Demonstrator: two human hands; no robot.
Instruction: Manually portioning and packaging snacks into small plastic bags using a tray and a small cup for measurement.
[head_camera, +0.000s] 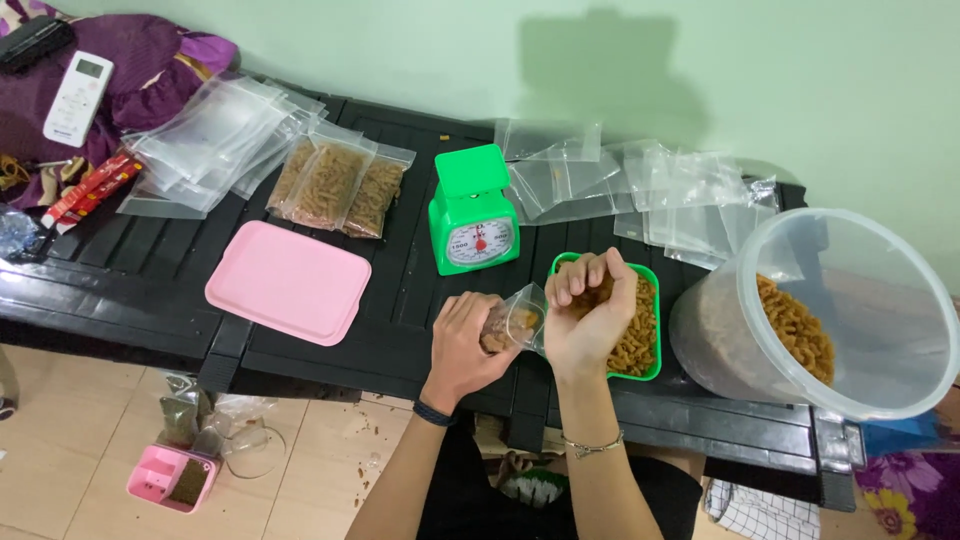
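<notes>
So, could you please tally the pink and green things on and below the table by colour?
Pink: 2, the tray on the table and the small box on the floor.
Green: 2, the scale and the snack tray.
Total: 4

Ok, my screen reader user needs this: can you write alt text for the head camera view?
The left hand holds a small clear bag open while the right hand drops brown snacks into it, over a green tray of them on a black table. A green scale, pink lid, filled bags and a big tub surround them.
</notes>
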